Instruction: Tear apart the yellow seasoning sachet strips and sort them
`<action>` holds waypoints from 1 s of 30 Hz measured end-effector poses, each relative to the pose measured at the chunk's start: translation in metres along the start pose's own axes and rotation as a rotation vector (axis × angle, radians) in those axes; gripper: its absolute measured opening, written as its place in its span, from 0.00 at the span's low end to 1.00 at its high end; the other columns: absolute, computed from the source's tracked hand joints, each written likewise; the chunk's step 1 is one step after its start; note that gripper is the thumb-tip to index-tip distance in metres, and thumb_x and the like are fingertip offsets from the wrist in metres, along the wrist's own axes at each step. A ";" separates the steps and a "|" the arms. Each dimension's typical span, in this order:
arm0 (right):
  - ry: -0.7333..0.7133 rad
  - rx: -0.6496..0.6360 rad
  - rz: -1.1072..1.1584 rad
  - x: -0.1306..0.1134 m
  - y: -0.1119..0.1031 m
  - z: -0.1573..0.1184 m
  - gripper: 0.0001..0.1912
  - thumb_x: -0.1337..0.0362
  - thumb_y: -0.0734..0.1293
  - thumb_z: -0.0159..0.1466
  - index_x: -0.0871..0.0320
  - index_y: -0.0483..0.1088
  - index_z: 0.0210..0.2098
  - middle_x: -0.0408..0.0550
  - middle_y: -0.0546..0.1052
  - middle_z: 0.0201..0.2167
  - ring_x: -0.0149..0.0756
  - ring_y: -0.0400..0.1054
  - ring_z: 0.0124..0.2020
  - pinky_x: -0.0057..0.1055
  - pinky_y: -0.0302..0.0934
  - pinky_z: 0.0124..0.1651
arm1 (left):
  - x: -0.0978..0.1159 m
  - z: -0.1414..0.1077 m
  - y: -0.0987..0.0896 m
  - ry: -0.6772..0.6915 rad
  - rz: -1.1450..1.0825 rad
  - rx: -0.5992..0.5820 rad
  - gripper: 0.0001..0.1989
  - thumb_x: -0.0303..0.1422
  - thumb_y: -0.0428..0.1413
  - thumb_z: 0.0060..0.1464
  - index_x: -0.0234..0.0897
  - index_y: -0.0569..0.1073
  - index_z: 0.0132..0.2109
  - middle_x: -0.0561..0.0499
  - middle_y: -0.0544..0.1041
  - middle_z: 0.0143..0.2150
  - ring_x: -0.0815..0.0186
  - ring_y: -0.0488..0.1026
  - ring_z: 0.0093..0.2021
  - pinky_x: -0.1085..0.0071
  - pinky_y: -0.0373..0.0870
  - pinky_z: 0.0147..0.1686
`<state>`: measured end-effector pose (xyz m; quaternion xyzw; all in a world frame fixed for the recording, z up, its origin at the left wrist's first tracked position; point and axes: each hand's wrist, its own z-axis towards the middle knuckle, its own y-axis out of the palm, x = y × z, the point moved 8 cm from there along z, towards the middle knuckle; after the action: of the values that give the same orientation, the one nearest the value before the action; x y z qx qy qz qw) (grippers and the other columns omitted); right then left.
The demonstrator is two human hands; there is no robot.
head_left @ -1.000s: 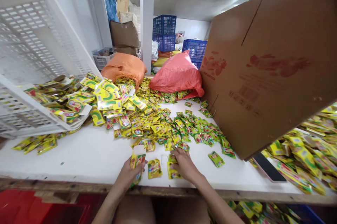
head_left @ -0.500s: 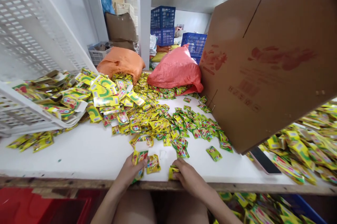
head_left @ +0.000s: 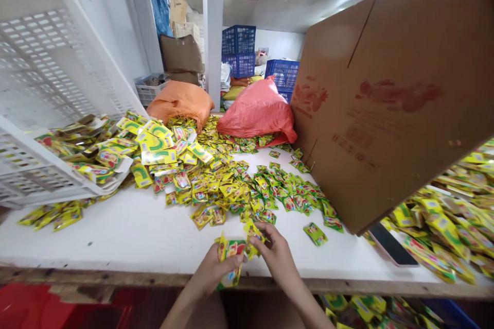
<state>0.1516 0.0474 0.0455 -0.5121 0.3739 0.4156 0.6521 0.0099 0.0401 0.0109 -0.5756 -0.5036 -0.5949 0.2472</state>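
Over the table's front edge, my left hand (head_left: 211, 269) grips a small yellow-and-green printed box (head_left: 233, 249) with a red fruit picture. My right hand (head_left: 278, 253) pinches a yellow sachet (head_left: 252, 232) between thumb and fingers, close beside the box's upper right side. Whether the sachet touches the box I cannot tell. Just beyond my hands lies a heap of yellow sachets (head_left: 231, 190), with green sachets (head_left: 299, 192) to its right. One lone green sachet (head_left: 315, 234) rests on the white tabletop (head_left: 154, 236).
At left a tilted white crate (head_left: 77, 187) spills flattened-looking printed boxes (head_left: 158, 156). An orange sack (head_left: 181, 100) and a red sack (head_left: 258, 113) lie behind the heap. A large cardboard carton (head_left: 386, 87) leans at right, beside a phone (head_left: 393, 245) and more yellow packets (head_left: 443, 226).
My left hand has moved right with the box. My right hand has risen with the yellow sachet, bringing the two together. The view has tilted up slightly.
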 end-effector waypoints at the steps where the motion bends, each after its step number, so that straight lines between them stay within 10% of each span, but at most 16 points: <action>1: 0.033 -0.024 0.014 0.002 0.003 -0.001 0.16 0.58 0.65 0.56 0.58 0.68 0.42 0.50 0.74 0.38 0.41 0.68 0.40 0.32 0.61 0.41 | 0.001 0.001 -0.001 0.014 0.002 0.014 0.22 0.40 0.63 0.39 0.30 0.74 0.40 0.45 0.77 0.33 0.61 0.72 0.35 0.69 0.66 0.36; 6: 0.075 -0.113 0.011 0.001 0.011 -0.003 0.11 0.58 0.63 0.57 0.60 0.69 0.33 0.47 0.75 0.29 0.37 0.68 0.32 0.29 0.61 0.36 | -0.003 -0.003 0.005 0.005 -0.008 -0.030 0.25 0.40 0.63 0.38 0.31 0.72 0.44 0.44 0.77 0.37 0.60 0.72 0.37 0.68 0.66 0.37; 14: 0.045 0.123 0.310 -0.021 -0.017 0.012 0.15 0.54 0.65 0.56 0.58 0.66 0.37 0.45 0.73 0.31 0.36 0.65 0.32 0.28 0.61 0.34 | -0.001 -0.004 0.012 -0.022 -0.014 -0.058 0.20 0.42 0.63 0.38 0.30 0.74 0.34 0.44 0.76 0.29 0.65 0.72 0.27 0.69 0.66 0.30; 23: 0.008 0.252 0.242 -0.015 0.011 0.000 0.16 0.54 0.59 0.61 0.56 0.60 0.43 0.49 0.69 0.38 0.38 0.64 0.41 0.33 0.60 0.44 | 0.019 -0.007 0.007 0.035 -0.175 0.232 0.23 0.40 0.63 0.37 0.31 0.74 0.42 0.46 0.78 0.30 0.62 0.73 0.29 0.69 0.68 0.31; 30: 0.026 0.088 0.099 -0.014 0.017 -0.007 0.13 0.52 0.62 0.59 0.57 0.62 0.32 0.43 0.69 0.26 0.33 0.64 0.27 0.27 0.60 0.29 | 0.026 -0.006 0.000 0.115 -0.085 0.196 0.24 0.41 0.62 0.39 0.29 0.75 0.42 0.43 0.79 0.35 0.57 0.74 0.36 0.67 0.68 0.37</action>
<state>0.1300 0.0401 0.0512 -0.4693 0.4248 0.4239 0.6478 0.0020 0.0424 0.0367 -0.4917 -0.5682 -0.5847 0.3056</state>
